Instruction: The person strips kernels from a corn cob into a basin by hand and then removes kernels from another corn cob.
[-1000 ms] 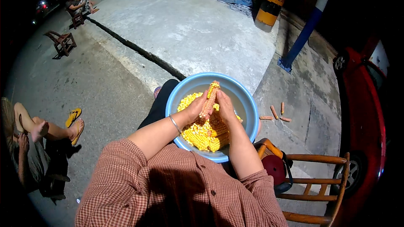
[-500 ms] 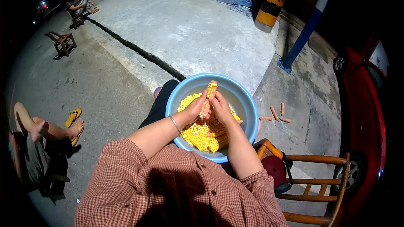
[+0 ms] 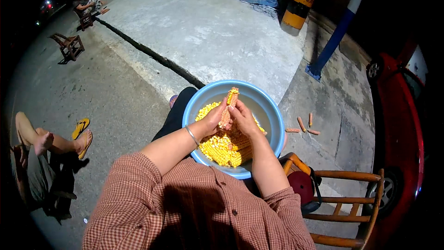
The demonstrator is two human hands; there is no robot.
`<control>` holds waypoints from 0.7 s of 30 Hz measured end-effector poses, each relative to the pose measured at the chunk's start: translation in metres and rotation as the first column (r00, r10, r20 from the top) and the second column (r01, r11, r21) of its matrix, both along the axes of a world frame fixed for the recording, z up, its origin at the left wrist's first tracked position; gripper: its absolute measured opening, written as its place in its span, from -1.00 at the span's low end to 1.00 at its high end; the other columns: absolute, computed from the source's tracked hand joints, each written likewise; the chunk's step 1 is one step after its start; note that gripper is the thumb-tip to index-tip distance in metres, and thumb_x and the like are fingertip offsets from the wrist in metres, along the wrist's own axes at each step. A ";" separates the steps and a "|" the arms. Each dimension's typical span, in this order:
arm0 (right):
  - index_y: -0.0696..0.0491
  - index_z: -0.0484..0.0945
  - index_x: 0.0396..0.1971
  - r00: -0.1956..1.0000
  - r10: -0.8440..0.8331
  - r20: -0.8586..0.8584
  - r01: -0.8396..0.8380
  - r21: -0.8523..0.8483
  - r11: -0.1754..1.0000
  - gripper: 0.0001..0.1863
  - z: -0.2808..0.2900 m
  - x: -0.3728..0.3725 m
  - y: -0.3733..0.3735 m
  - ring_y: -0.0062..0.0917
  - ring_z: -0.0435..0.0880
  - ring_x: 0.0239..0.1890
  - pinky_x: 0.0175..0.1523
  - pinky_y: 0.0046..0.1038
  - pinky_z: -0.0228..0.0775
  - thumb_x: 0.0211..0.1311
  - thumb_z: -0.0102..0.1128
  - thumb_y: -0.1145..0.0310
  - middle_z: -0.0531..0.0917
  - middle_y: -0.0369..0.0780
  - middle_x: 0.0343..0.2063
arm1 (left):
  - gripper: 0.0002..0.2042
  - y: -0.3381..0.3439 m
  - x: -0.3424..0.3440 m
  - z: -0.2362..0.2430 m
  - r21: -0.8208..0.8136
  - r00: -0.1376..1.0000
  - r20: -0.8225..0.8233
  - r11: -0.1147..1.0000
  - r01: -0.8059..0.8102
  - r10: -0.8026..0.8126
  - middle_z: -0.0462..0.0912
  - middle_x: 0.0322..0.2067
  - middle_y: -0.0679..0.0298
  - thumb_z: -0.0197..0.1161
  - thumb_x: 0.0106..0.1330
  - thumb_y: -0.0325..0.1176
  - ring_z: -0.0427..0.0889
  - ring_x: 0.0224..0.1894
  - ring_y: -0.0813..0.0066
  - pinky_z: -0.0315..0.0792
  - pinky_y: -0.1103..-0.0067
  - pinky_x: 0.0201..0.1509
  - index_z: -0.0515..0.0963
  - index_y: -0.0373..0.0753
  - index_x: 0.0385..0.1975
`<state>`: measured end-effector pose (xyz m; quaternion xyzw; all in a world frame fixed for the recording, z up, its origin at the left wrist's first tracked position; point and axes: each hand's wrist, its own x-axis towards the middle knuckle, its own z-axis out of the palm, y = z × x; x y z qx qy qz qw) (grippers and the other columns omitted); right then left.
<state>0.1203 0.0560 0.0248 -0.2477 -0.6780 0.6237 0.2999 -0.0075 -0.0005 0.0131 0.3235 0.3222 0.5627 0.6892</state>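
Over a blue basin [image 3: 194, 111] on my lap I hold a partly stripped corn cob [image 3: 230, 107], upright and a little tilted. My left hand [image 3: 214, 119] is wrapped round its lower part from the left. My right hand [image 3: 243, 119] presses on the cob from the right with its thumb and fingers. Yellow kernels remain near the top and along one side; the rest is bare, pinkish cob. Below my hands, loose yellow kernels [image 3: 206, 110] and whole ears of corn [image 3: 222, 153] fill part of the basin.
Several bare cobs [image 3: 301, 124] lie on the concrete to the right. A wooden chair [image 3: 347, 200] with a dark red bag [image 3: 301, 187] stands close by my right side. Beyond are a red car [image 3: 397, 120] and a blue-and-white pole [image 3: 335, 37]. At left sits a person with sandals [image 3: 81, 129].
My hands stay on the cob with only a slight shift of the fingers. The seated person's raised foot at left has moved slightly.
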 end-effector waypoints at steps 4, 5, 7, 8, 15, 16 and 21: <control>0.13 0.30 -0.02 0.994 -0.068 -0.086 0.069 0.014 0.998 -0.62 0.004 -0.001 -0.004 -0.62 0.47 -0.29 -0.17 -0.56 0.33 0.20 -0.02 0.29 0.50 -0.25 -0.27 | -0.52 0.005 0.006 0.000 0.015 1.000 -0.012 1.000 -0.014 0.014 0.42 -0.60 0.37 -0.29 0.28 0.13 0.42 -0.68 0.64 0.35 0.74 -0.67 0.33 -0.17 -0.20; 0.13 0.31 -0.03 0.995 -0.094 -0.033 0.095 0.011 0.995 -0.62 0.008 -0.003 -0.008 -0.62 0.47 -0.29 -0.18 -0.57 0.33 0.20 -0.01 0.28 0.50 -0.25 -0.27 | -0.53 0.007 0.004 -0.003 0.013 0.999 -0.043 1.000 -0.014 0.014 0.45 -0.58 0.35 -0.30 0.29 0.12 0.43 -0.68 0.62 0.34 0.73 -0.68 0.32 -0.17 -0.17; 0.13 0.31 -0.03 0.995 -0.094 -0.033 0.095 0.055 0.994 -0.61 0.000 -0.006 -0.002 -0.61 0.47 -0.29 -0.18 -0.57 0.33 0.19 0.00 0.27 0.50 -0.25 -0.27 | -0.53 0.008 0.003 -0.004 0.010 0.997 -0.074 1.000 -0.010 0.011 0.47 -0.57 0.33 -0.31 0.29 0.11 0.44 -0.68 0.61 0.34 0.73 -0.68 0.31 -0.17 -0.14; 0.13 0.31 -0.03 0.995 -0.096 -0.036 0.100 0.099 0.990 -0.61 -0.003 -0.005 0.000 -0.61 0.47 -0.28 -0.17 -0.57 0.33 0.18 0.02 0.27 0.50 -0.24 -0.27 | -0.53 0.006 0.004 -0.002 0.028 0.997 -0.083 1.000 -0.001 0.003 0.47 -0.56 0.33 -0.32 0.30 0.11 0.44 -0.67 0.61 0.34 0.73 -0.67 0.31 -0.18 -0.14; 0.15 0.33 -0.07 0.995 -0.097 -0.024 0.099 0.125 0.987 -0.63 -0.009 0.000 0.003 -0.61 0.47 -0.27 -0.18 -0.57 0.32 0.18 0.01 0.27 0.52 -0.23 -0.30 | -0.52 0.002 0.006 0.000 0.071 0.994 -0.100 0.997 -0.026 0.033 0.44 -0.59 0.36 -0.29 0.28 0.13 0.43 -0.66 0.64 0.35 0.73 -0.64 0.34 -0.19 -0.21; 0.14 0.33 -0.07 0.995 -0.100 -0.011 0.101 0.118 0.988 -0.65 -0.008 -0.001 0.002 -0.61 0.47 -0.28 -0.18 -0.57 0.32 0.19 -0.02 0.27 0.52 -0.23 -0.30 | -0.52 0.003 0.007 0.000 0.072 0.994 -0.100 0.997 -0.028 0.035 0.44 -0.59 0.36 -0.29 0.28 0.13 0.43 -0.66 0.64 0.35 0.73 -0.64 0.34 -0.19 -0.21; 0.13 0.32 -0.05 0.998 -0.068 -0.004 0.068 0.024 0.997 -0.65 0.007 -0.001 -0.006 -0.61 0.47 -0.28 -0.17 -0.57 0.32 0.22 -0.07 0.28 0.51 -0.24 -0.31 | -0.54 0.004 0.001 -0.008 0.038 0.994 -0.109 0.999 -0.014 0.018 0.45 -0.59 0.33 -0.33 0.31 0.09 0.45 -0.65 0.60 0.36 0.70 -0.64 0.31 -0.19 -0.17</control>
